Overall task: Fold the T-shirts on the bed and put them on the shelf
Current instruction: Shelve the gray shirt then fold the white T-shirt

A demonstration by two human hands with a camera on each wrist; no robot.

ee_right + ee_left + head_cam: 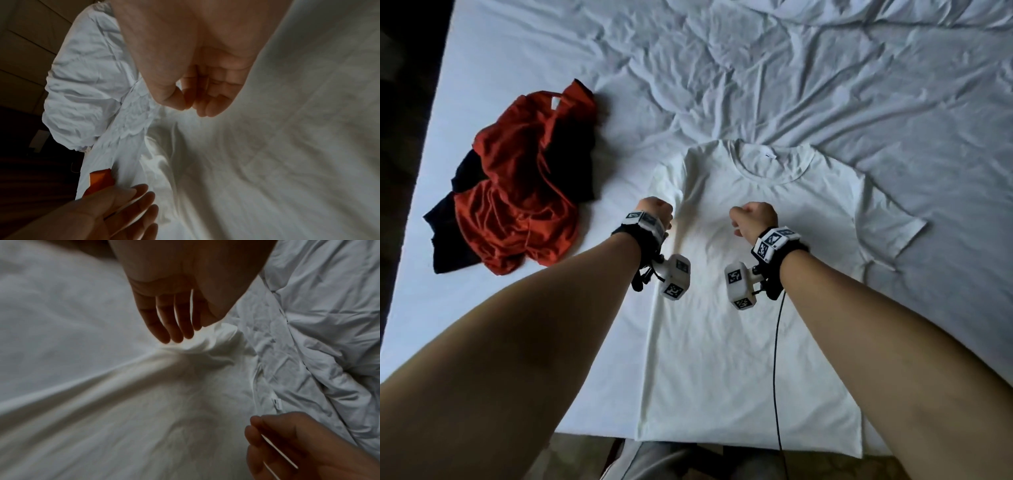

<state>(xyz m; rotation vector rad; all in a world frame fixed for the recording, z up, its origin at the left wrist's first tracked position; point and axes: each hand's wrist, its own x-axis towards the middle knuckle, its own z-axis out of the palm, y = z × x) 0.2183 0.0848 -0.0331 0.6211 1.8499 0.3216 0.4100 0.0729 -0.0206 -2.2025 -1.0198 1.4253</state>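
Head view: a white T-shirt (pixel 753 308) lies spread flat, neck away from the person, at the near edge of the bed (pixel 534 68). The left hand (pixel 655 213) is over its left sleeve area, fingers fairly straight and hanging loose just above bunched fabric, gripping nothing. The right hand (pixel 753 219) hovers over the chest, thumb and fingers drawn close with nothing between them. Left of the shirt, well apart, a crumpled red T-shirt (pixel 524 192) lies atop a black garment (pixel 448 240). A rumpled white duvet (pixel 859 75) fills the far side. The shelf is out of sight; both wrist views are dim and blurred.
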